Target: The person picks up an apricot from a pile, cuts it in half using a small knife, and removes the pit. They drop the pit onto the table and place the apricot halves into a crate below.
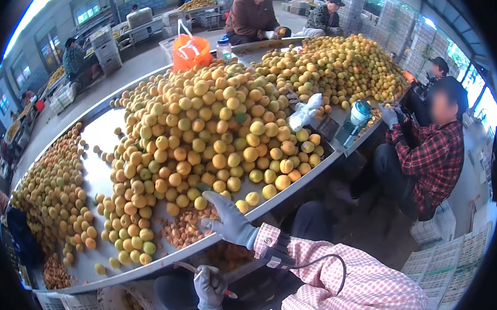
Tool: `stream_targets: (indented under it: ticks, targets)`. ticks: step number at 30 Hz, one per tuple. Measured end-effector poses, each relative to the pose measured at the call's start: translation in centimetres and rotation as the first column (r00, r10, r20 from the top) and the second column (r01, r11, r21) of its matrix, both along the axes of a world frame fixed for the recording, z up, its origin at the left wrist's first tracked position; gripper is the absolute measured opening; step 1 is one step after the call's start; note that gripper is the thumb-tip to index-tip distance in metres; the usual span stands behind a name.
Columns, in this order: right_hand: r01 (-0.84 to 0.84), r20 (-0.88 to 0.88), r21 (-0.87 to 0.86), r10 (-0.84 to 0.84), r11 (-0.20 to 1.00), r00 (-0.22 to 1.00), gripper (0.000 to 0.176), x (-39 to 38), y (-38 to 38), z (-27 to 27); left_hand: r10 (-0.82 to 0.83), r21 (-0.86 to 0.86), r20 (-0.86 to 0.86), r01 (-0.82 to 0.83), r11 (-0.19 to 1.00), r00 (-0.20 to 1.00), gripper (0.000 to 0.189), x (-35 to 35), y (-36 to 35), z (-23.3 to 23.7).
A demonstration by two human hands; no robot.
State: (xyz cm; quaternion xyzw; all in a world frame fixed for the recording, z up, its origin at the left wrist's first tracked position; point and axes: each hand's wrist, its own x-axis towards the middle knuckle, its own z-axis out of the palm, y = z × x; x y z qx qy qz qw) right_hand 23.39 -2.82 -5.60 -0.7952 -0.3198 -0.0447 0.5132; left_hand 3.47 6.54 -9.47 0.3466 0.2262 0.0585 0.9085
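Note:
My left hand (pixel 209 286), in a grey glove, is low in the view below the table edge, its fingers wrapped round a thin tool with a reddish tip. Above it, my right hand (pixel 227 218), also gloved in grey, reaches over the metal rim with fingers apart and nothing in them. Beside its fingertips lie brown pits (pixel 187 229) in a small heap. A large pile of yellow-orange fruit (pixel 205 131) rises just beyond on the metal table (pixel 102 135).
An orange bag (pixel 191 53), a clear bottle (pixel 224 47), a white plastic bag (pixel 304 112) and a teal cup (pixel 360 113) stand among the fruit. A co-worker in a plaid shirt (pixel 434 157) sits at the right. Crates (pixel 448 269) are stacked at lower right.

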Motion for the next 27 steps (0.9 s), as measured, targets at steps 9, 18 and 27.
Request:
stream_targets:
  ticks: [9,18,27]
  targets:
    - [0.531,0.510,-0.119,-0.408,0.839,0.757,0.059,16.0,-7.7,-0.1,-0.020,0.159,-0.316,0.073,0.985,0.949,0.020,1.4,-0.8,-1.9]
    - [0.530,0.483,-0.404,-0.319,0.746,0.816,0.062,20.4,-12.3,-0.5,-0.168,0.139,-0.224,0.202,0.969,0.960,0.023,3.5,-1.0,-0.6]
    - [0.004,-0.732,0.492,0.411,0.871,0.544,0.059,2.8,-11.2,2.2,-0.062,0.372,-0.353,0.201,0.906,0.934,0.018,4.3,-2.5,2.0]
